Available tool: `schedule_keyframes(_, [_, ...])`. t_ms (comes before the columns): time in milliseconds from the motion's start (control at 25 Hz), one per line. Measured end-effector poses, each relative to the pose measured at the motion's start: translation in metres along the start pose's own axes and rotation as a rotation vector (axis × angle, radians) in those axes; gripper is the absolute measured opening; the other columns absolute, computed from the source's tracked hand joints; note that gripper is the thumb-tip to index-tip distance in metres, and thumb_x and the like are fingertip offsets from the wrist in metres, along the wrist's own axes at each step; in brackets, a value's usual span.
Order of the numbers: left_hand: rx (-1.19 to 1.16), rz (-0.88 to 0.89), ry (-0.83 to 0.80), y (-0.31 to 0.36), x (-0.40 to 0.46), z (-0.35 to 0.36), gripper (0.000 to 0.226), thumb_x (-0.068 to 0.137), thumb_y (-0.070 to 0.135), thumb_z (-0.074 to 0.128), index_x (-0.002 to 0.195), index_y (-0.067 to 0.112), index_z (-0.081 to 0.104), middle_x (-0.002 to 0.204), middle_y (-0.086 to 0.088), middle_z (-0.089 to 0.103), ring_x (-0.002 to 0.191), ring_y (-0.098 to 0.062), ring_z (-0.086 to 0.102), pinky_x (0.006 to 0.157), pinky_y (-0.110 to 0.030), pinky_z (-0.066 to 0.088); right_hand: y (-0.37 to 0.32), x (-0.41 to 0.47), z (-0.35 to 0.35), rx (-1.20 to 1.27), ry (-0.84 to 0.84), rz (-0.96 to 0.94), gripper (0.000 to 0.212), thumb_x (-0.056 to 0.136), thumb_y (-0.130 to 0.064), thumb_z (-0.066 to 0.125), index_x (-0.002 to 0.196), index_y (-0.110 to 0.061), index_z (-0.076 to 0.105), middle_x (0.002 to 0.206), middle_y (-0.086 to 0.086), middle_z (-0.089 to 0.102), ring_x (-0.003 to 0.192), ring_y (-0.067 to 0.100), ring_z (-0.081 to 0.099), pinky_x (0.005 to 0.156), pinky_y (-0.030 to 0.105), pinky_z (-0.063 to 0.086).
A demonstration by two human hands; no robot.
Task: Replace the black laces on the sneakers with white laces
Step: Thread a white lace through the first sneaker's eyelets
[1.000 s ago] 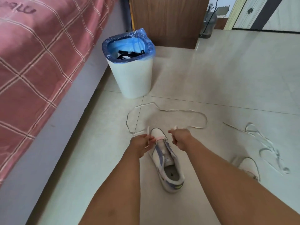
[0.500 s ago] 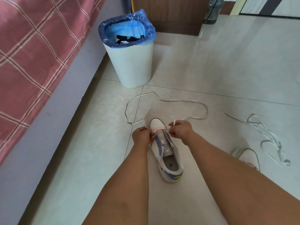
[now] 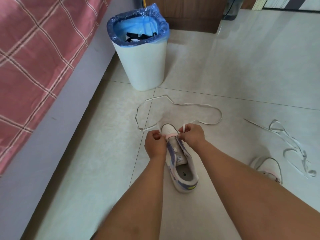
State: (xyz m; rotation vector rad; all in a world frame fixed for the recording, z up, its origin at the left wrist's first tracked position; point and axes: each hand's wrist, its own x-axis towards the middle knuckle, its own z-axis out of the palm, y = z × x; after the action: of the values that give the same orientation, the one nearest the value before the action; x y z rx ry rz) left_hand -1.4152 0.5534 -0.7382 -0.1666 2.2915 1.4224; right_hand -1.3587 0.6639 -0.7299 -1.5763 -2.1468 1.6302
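A white and blue sneaker (image 3: 180,163) lies on the tiled floor, toe pointing away from me. My left hand (image 3: 155,144) pinches one end of a white lace (image 3: 199,105) at the sneaker's left front eyelets. My right hand (image 3: 192,135) pinches the other part of that lace at the right front eyelets. The lace runs in a wide loop over the floor beyond the toe. A second sneaker (image 3: 267,168) shows at the right, partly behind my forearm. Another white lace (image 3: 292,146) lies loose beside it. Black laces (image 3: 138,37) lie inside the bin.
A white bin (image 3: 142,66) with a blue liner stands beyond the sneaker. A bed with a pink checked cover (image 3: 34,58) runs along the left. A wooden cabinet (image 3: 187,13) stands at the back.
Both hands stay at the sneaker's front eyelets, drawn slightly closer to the shoe. The lace loop on the floor has shifted a little. My view has tilted downward.
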Motion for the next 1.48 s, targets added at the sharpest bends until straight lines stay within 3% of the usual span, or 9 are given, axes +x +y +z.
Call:
schedule_keyframes(280, [0.005,-0.066,0.076,-0.008,-0.013,0.008,0.008,0.089,0.009,0.059,0.093,0.01,0.065,0.089,0.001,0.063,0.082,-0.015,0.059,0.067,-0.02,0.047,0.005,-0.013,0.011,-0.051,0.187,0.009,0.01,0.08,-0.004,0.067,0.088,-0.01,0.069,0.089,0.008,0.07,0.085,0.022,0.063,0.073,0.028,0.047])
schedule_keyframes(400, [0.064,0.031,0.015,-0.011,-0.013,0.004,0.009,0.089,0.009,0.059,0.085,0.017,0.06,0.085,0.003,0.061,0.077,-0.012,0.057,0.058,-0.011,0.039,0.006,-0.018,0.016,-0.124,0.214,-0.031,0.01,0.085,-0.007,0.06,0.093,-0.008,0.066,0.091,0.007,0.068,0.087,0.023,0.062,0.068,0.028,0.043])
schedule_keyframes(520, [0.156,0.135,-0.107,-0.011,-0.006,-0.002,0.008,0.087,0.009,0.061,0.084,0.016,0.061,0.084,0.003,0.063,0.078,-0.013,0.059,0.063,-0.018,0.044,0.008,-0.019,0.016,-0.071,0.234,0.004,0.023,0.087,-0.008,0.059,0.109,-0.013,0.053,0.092,0.003,0.06,0.081,0.018,0.055,0.066,0.025,0.036])
schedule_keyframes(720, [0.284,0.307,-0.248,-0.003,0.008,-0.008,0.012,0.082,0.007,0.064,0.084,0.018,0.06,0.082,0.008,0.062,0.078,-0.009,0.058,0.07,-0.02,0.044,0.012,-0.016,0.012,-0.017,0.243,0.034,0.019,0.081,-0.002,0.061,0.092,-0.012,0.049,0.086,0.005,0.058,0.078,0.02,0.053,0.067,0.026,0.037])
schedule_keyframes(960, [0.165,0.117,-0.126,-0.007,0.001,0.002,0.009,0.085,0.013,0.066,0.087,0.016,0.058,0.083,0.004,0.06,0.08,-0.015,0.06,0.064,-0.018,0.043,0.017,-0.02,0.015,0.028,0.294,0.013,0.018,0.081,0.002,0.056,0.088,-0.014,0.053,0.078,-0.003,0.054,0.074,0.015,0.051,0.065,0.023,0.035])
schedule_keyframes(1120, [0.27,0.22,-0.189,-0.002,0.001,0.003,0.005,0.086,0.008,0.062,0.088,0.012,0.06,0.09,-0.001,0.064,0.083,-0.016,0.059,0.071,-0.026,0.047,0.013,-0.018,0.011,0.052,0.283,-0.005,0.025,0.08,0.004,0.056,0.095,-0.015,0.048,0.073,-0.005,0.052,0.072,0.015,0.052,0.064,0.026,0.037])
schedule_keyframes(1320, [0.223,0.148,-0.144,0.001,0.001,0.004,0.007,0.085,0.011,0.065,0.083,0.015,0.059,0.089,-0.001,0.065,0.081,-0.015,0.059,0.066,-0.02,0.043,0.014,-0.014,0.004,-0.256,0.127,-0.216,0.008,0.084,-0.007,0.058,0.089,-0.009,0.064,0.089,0.007,0.065,0.08,0.019,0.056,0.069,0.026,0.04])
schedule_keyframes(1400, [0.183,0.111,-0.123,0.0,0.002,0.003,0.009,0.084,0.012,0.068,0.083,0.015,0.06,0.088,0.0,0.066,0.079,-0.013,0.06,0.063,-0.014,0.042,0.019,-0.017,0.004,-0.387,0.071,-0.301,0.014,0.087,-0.015,0.06,0.097,-0.008,0.067,0.099,0.008,0.067,0.089,0.021,0.058,0.074,0.025,0.039])
schedule_keyframes(1480, [0.144,0.069,-0.123,-0.001,0.004,0.001,0.008,0.082,0.012,0.07,0.084,0.013,0.062,0.09,-0.003,0.068,0.082,-0.016,0.065,0.07,-0.02,0.051,0.024,-0.023,0.005,-0.373,0.063,-0.35,0.024,0.086,-0.015,0.061,0.108,-0.006,0.065,0.106,0.01,0.065,0.098,0.024,0.058,0.083,0.028,0.042])
